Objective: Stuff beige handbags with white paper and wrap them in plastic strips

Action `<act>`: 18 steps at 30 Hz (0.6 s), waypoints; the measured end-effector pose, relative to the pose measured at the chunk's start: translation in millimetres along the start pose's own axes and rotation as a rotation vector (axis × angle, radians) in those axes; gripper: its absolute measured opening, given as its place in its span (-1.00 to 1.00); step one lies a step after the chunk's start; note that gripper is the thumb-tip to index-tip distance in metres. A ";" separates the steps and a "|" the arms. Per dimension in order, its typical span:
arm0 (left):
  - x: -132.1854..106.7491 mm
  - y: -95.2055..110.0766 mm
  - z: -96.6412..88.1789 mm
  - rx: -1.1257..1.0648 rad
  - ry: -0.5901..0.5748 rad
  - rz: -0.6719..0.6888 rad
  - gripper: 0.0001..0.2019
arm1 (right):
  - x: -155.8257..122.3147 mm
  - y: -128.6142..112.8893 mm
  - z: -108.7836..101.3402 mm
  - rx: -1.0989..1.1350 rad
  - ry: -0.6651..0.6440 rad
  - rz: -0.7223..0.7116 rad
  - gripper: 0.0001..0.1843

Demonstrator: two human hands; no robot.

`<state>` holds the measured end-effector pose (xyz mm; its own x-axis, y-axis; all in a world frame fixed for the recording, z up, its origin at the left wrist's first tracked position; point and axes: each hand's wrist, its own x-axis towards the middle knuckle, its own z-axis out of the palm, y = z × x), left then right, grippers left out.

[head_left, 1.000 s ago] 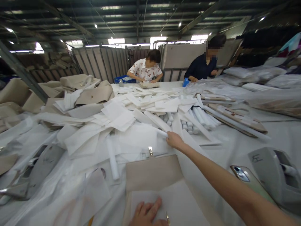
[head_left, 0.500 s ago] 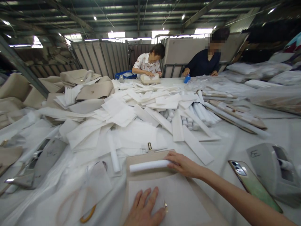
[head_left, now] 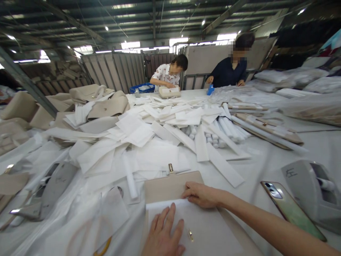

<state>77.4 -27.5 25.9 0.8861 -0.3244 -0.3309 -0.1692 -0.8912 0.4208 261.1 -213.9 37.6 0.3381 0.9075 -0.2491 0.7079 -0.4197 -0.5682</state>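
A beige bag (head_left: pixel 170 185) lies flat before me, its far flap spread out with a small metal clasp part (head_left: pixel 171 168) at the edge. Over its near part is a thin white sheet (head_left: pixel 213 223), with a gold fitting (head_left: pixel 190 234) showing. My left hand (head_left: pixel 163 233) rests on this sheet, fingers spread. A white roll (head_left: pixel 170 203) lies along the sheet's far edge, partly hidden by my hands. At its right end, the fingers of my right hand (head_left: pixel 204 195) are closed on it.
Loose white sheets (head_left: pixel 149 131) and bundled white rolls (head_left: pixel 213 137) cover the middle. Tape dispensers (head_left: pixel 53 188) flank me, with a phone (head_left: pixel 290 209) at right and scissors (head_left: pixel 103 247) partly under film at left. Beige bags (head_left: pixel 109 105) are piled left; two people work across the table.
My right hand has brought the white roll toward me, from the bare flap to the sheet's far edge. The left hand stays spread on the sheet. The view has shifted slightly.
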 end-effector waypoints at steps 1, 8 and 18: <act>1.0 -0.7 -3.6 -0.005 0.014 -0.019 -0.39 | -0.1 -0.2 0.1 0.003 -0.007 0.000 -0.68; 5.8 -10.8 -10.0 -0.058 -0.024 -0.100 -0.37 | -3.2 -1.4 -1.7 0.059 -0.014 0.008 -0.68; 5.5 -9.1 -16.2 -0.097 -0.056 -0.122 -0.33 | 64.6 18.6 -22.2 0.168 0.312 0.273 -0.70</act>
<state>90.8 -16.0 33.9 0.8717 -0.2349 -0.4301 -0.0166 -0.8912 0.4533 309.8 -163.4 28.3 0.6877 0.7050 -0.1733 0.4652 -0.6111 -0.6405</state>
